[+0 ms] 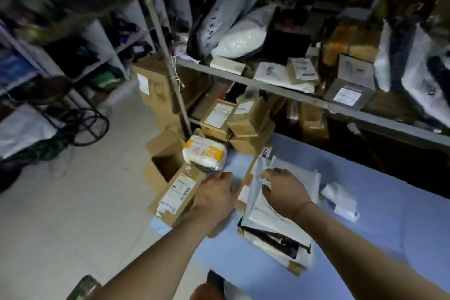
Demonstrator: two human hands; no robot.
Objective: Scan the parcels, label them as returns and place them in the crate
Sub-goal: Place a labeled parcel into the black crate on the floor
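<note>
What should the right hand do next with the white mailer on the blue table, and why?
Probably lift the white mailer clear of the stack. The right hand already has its grip on the upper edge, while the left hand rests at the cardboard box, holding nothing. No scanner is visible.
</note>
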